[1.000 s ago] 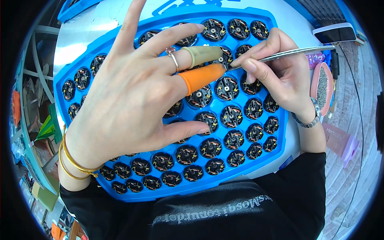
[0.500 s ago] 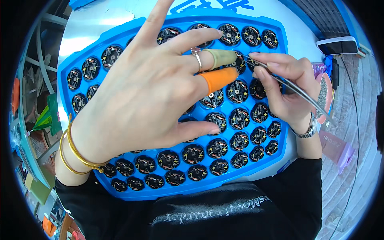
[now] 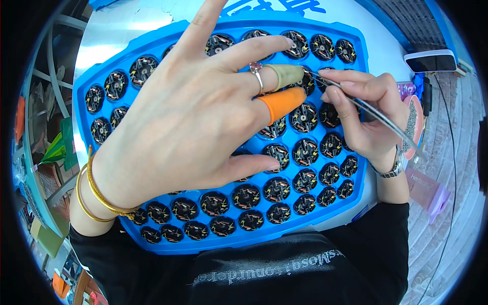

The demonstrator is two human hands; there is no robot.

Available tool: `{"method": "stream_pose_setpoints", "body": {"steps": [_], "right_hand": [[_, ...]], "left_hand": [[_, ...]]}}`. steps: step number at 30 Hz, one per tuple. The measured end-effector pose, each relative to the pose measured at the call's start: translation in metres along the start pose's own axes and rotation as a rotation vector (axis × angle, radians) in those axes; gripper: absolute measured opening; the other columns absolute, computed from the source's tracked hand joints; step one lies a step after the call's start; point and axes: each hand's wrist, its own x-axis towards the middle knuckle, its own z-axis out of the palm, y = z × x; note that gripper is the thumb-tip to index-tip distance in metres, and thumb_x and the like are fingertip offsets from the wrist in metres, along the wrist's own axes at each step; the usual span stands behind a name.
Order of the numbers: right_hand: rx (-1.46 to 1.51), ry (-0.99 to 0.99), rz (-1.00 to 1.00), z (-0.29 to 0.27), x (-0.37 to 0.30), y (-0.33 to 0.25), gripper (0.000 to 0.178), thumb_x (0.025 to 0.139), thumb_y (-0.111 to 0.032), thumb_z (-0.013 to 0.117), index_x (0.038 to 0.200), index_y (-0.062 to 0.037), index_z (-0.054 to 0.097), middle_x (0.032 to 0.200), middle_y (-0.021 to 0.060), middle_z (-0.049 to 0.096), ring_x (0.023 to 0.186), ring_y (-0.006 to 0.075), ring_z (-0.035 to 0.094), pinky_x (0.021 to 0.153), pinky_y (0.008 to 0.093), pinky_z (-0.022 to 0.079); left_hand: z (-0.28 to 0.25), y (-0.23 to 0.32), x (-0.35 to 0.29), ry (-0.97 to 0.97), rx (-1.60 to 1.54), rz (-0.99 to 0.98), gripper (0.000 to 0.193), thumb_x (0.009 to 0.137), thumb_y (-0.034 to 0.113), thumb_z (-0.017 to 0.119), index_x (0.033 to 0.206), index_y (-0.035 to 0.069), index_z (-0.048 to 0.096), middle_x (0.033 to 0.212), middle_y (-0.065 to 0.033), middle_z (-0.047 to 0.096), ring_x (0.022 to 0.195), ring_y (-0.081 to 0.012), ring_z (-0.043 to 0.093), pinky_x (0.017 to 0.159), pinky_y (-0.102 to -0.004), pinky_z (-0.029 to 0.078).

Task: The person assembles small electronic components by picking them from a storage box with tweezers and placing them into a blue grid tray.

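A blue tray (image 3: 203,247) holds several rows of round black components (image 3: 305,151) with small coloured parts and wires in them. My left hand (image 3: 173,122) is spread over the tray, palm down. A pale green finger cot (image 3: 288,75) and an orange finger cot (image 3: 283,104) cover two of its fingers, whose tips rest at one component (image 3: 308,84) in the upper right part of the tray. My right hand (image 3: 373,109) pinches metal tweezers (image 3: 389,124), their points at that same component. Left fingers partly hide it, and the left hand covers much of the tray.
Right of the tray lies a pink dish (image 3: 418,122) of small grey pieces. A phone-like device (image 3: 431,61) stands behind it, and a cup with a purple lid (image 3: 436,206) is nearer. A dark cable (image 3: 450,132) runs down the right. Shelving (image 3: 48,188) stands at left.
My left hand has shifted slightly to the right, its covered fingertips closer to the tweezers. The tweezers stay at the same component in my right hand.
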Motion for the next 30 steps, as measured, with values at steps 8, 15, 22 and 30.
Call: {"method": "stream_pose_setpoints", "body": {"steps": [8,15,22,30], "right_hand": [[0.195,0.107,0.107,-0.003,-0.002,0.005,0.019,0.08,0.0,0.074,0.088,0.0028,0.057,0.089,0.0142,0.071,0.074,0.0115,0.069,0.062,0.0206,0.055],[0.023,0.101,-0.019,0.002,-0.001,0.005,0.02,0.077,-0.001,0.077,0.087,0.001,0.06,0.088,0.0133,0.071,0.074,0.0132,0.07,0.062,0.022,0.055],[-0.196,-0.085,-0.193,-0.005,0.001,0.001,0.028,0.08,0.009,0.069,0.094,0.001,0.047,0.099,0.0272,0.067,0.092,0.0274,0.07,0.074,0.0297,0.057],[-0.228,-0.053,-0.209,-0.003,0.004,0.002,0.026,0.08,0.006,0.071,0.092,0.0007,0.048,0.099,0.0241,0.068,0.09,0.025,0.07,0.073,0.0285,0.056]], "left_hand": [[0.003,0.004,0.001,0.009,-0.01,-0.01,0.064,0.065,0.06,0.074,0.108,0.013,0.07,0.126,-0.0008,0.061,0.132,-0.0261,0.042,0.115,-0.0634,0.002],[0.003,0.002,0.003,0.013,-0.02,-0.007,0.064,0.065,0.059,0.074,0.109,0.013,0.07,0.126,-0.0008,0.061,0.132,-0.026,0.042,0.115,-0.0634,0.002],[0.003,-0.002,0.004,0.011,-0.03,-0.003,0.064,0.065,0.059,0.074,0.109,0.013,0.07,0.126,-0.0008,0.061,0.132,-0.0259,0.042,0.115,-0.0635,0.002],[0.001,-0.005,0.0,0.013,-0.034,0.001,0.064,0.065,0.059,0.074,0.109,0.014,0.07,0.127,-0.0008,0.06,0.132,-0.0257,0.042,0.115,-0.0636,0.002]]}}
